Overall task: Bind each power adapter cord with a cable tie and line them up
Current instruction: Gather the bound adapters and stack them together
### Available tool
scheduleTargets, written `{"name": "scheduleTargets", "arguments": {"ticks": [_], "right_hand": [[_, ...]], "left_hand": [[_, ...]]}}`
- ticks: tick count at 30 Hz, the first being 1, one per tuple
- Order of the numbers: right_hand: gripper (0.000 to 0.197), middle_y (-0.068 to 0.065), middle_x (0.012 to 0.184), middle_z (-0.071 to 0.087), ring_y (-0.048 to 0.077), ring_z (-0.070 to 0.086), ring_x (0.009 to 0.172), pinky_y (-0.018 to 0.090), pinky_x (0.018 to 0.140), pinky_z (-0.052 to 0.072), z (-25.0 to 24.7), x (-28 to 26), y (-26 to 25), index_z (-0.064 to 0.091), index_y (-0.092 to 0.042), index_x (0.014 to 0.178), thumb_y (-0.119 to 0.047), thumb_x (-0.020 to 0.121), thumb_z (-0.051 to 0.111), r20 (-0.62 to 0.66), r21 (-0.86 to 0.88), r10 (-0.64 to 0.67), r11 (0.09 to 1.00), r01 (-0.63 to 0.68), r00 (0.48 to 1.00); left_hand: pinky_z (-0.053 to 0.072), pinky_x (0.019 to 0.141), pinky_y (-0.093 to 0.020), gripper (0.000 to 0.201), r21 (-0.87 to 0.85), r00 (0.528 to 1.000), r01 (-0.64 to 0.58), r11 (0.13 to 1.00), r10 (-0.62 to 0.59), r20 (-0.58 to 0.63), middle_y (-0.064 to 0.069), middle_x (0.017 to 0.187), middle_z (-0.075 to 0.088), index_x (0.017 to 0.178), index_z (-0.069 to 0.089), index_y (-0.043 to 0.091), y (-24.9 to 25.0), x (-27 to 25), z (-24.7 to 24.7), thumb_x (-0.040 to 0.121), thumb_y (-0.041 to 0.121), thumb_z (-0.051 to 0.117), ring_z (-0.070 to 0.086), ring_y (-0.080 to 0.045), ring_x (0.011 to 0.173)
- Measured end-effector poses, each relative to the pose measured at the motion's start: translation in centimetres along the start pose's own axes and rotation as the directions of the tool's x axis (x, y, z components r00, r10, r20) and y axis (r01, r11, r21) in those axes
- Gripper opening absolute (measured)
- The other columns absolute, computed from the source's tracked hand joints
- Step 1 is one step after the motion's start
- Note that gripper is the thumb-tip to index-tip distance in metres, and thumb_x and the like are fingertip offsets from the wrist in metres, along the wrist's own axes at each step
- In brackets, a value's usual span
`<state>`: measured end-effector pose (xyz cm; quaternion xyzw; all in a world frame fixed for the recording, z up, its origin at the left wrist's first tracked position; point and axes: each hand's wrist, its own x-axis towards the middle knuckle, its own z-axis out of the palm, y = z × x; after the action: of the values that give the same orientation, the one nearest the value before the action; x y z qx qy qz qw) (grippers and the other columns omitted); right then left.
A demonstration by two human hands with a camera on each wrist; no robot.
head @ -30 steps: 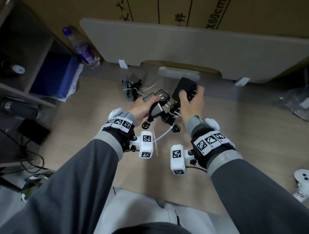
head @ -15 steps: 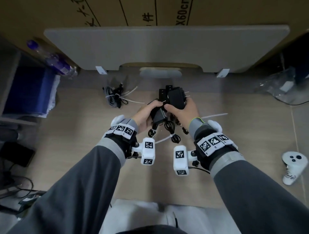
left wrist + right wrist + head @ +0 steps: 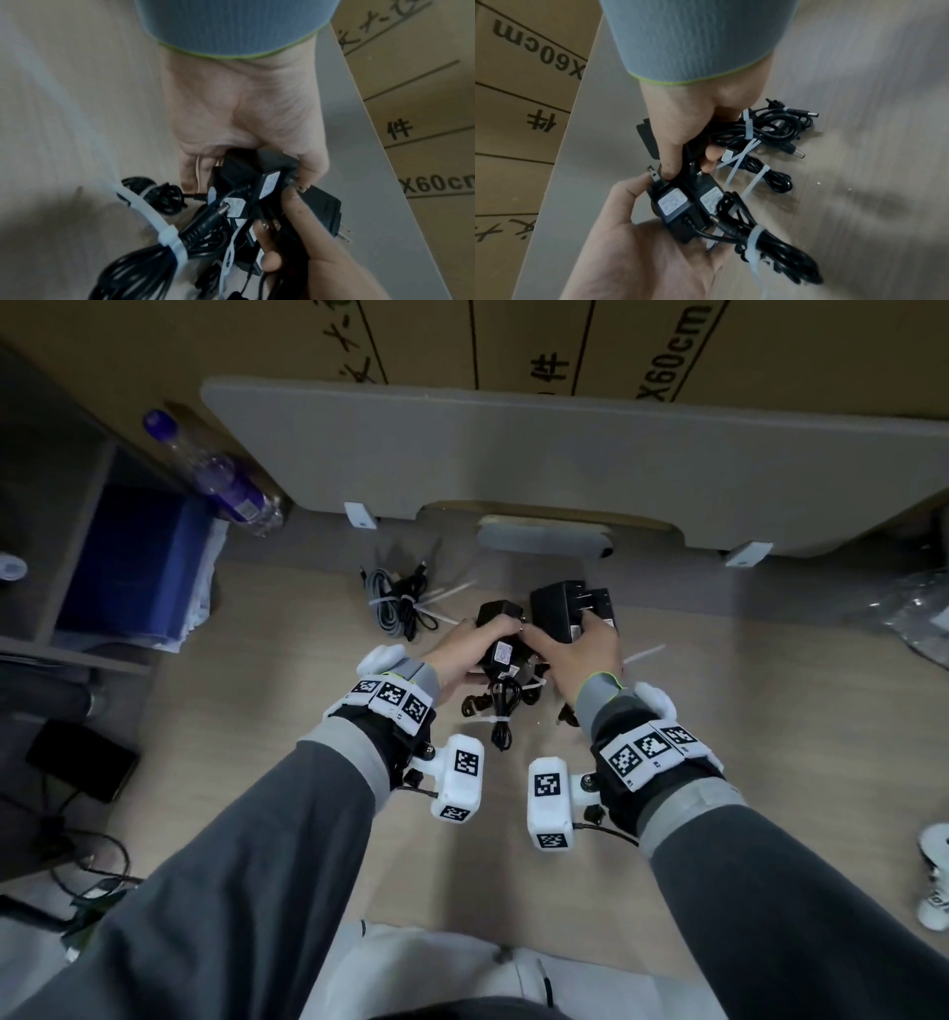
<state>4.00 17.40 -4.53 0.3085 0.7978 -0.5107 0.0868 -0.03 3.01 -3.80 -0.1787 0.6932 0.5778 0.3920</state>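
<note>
Hands, left hand (image 3: 464, 649) and right hand (image 3: 580, 654), grip adapters (image 3: 557, 608) over wooden floor (image 3: 287, 690) near cardboard (image 3: 513, 341).

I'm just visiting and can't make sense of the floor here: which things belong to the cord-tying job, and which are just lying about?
Part of the job:
- black plastic power adapters, gripped by left hand and right hand
- coiled black cords
- white plastic cable ties

Lying about:
- purple-capped clear water bottle
- grey-and-black tied cable bundle
- white game controller
- brown cardboard boxes
</note>
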Motion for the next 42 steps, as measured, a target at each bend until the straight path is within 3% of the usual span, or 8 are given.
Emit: {"name": "scheduleTargets", "arguments": {"ticks": [5,7,11,16,20,31,39,42], "right_hand": [[0.048,0.007,0.095,0.07,0.02,0.068,0.068,0.032,0.065,0.055,-0.1,0.9,-1.0,0.058,-0.012,0.116,-0.053,0.09,0.058,0.09,0.09,0.053,0.994,-0.062,0.995],[0.04,0.004,0.1,0.067,0.022,0.067,0.085,0.034,0.078,0.055,-0.6,1.2,-1.6,0.056,-0.012,0.118,-0.044,0.095,0.055,0.105,0.138,0.076,0.986,-0.09,0.992],[0.027,0.005,0.086,0.057,0.02,0.056,0.071,0.028,0.069,0.051,-1.2,1.7,-2.4,0.05,-0.018,0.105,-0.04,0.089,0.05,0.104,0.259,0.116,0.956,-0.139,0.988],[0.029,0.007,0.076,0.052,0.03,0.05,0.073,0.043,0.071,0.042,-3.7,2.9,-1.8,0.045,-0.011,0.104,-0.035,0.09,0.037,-0.248,0.189,0.131,0.978,-0.085,0.96],[0.03,0.014,0.076,0.053,0.034,0.049,0.069,0.039,0.063,0.033,-7.2,3.7,0.5,0.038,-0.009,0.112,-0.033,0.098,0.027,-0.388,-0.033,0.16,0.982,-0.187,0.908],[0.034,0.009,0.106,0.058,0.029,0.058,0.095,0.034,0.073,0.037,-5.3,8.3,6.1,0.043,-0.009,0.131,-0.026,0.101,0.045,-0.106,-0.242,0.308,0.914,-0.325,0.946],[0.045,0.011,0.115,0.066,0.031,0.063,0.097,0.031,0.074,0.042,-5.3,10.0,6.5,0.05,-0.015,0.126,-0.031,0.086,0.064,-0.055,-0.299,0.292,0.907,-0.295,0.955],[0.057,0.014,0.121,0.059,0.035,0.061,0.103,0.034,0.079,0.045,-4.8,10.0,6.1,0.042,-0.02,0.136,-0.036,0.086,0.064,-0.029,-0.336,0.253,0.909,-0.247,0.967]], "left_hand": [[0.052,0.097,-0.038,0.05,0.099,0.961,-0.071,0.993,0.041,0.275,0.001,0.114,0.072,0.123,0.063,0.021,-0.2,0.0,-1.0,0.085,0.053,0.066,0.067,-0.015,0.109],[0.051,0.099,-0.043,0.055,0.121,0.952,-0.09,0.989,0.049,0.301,-0.001,0.115,0.072,0.121,0.065,0.021,-0.6,0.4,-0.8,0.076,0.051,0.076,0.066,-0.018,0.112],[0.055,0.092,-0.047,0.049,0.099,0.994,-0.089,0.991,0.081,0.079,-0.003,0.1,0.076,0.107,0.072,0.018,-0.9,1.9,-0.1,0.062,0.029,0.089,0.072,-0.021,0.097],[0.054,0.074,-0.032,0.035,0.025,0.984,-0.004,1.0,0.009,-0.18,-0.002,0.096,0.074,0.097,0.071,0.016,-0.3,4.3,0.2,0.068,0.028,0.086,0.068,-0.021,0.092],[0.051,0.093,-0.04,0.06,0.081,0.977,0.088,0.993,-0.07,-0.202,-0.006,0.107,0.069,0.11,0.064,0.006,-0.2,6.5,0.4,0.064,0.036,0.087,0.063,-0.024,0.104],[0.044,0.081,-0.033,0.078,0.321,0.981,0.153,0.935,-0.105,-0.164,-0.008,0.118,0.05,0.128,0.035,0.001,-0.5,9.2,2.4,0.084,0.058,0.065,0.049,-0.022,0.105],[0.049,0.091,-0.04,0.059,0.575,0.951,0.112,0.811,0.081,-0.299,-0.013,0.115,0.059,0.105,0.057,0.011,-0.1,10.8,3.1,0.079,0.063,0.066,0.057,-0.032,0.108],[0.049,0.095,-0.043,0.086,0.579,0.946,0.118,0.807,0.086,-0.312,-0.012,0.124,0.057,0.125,0.051,0.009,0.1,10.8,2.9,0.066,0.068,0.072,0.055,-0.03,0.115]]}}
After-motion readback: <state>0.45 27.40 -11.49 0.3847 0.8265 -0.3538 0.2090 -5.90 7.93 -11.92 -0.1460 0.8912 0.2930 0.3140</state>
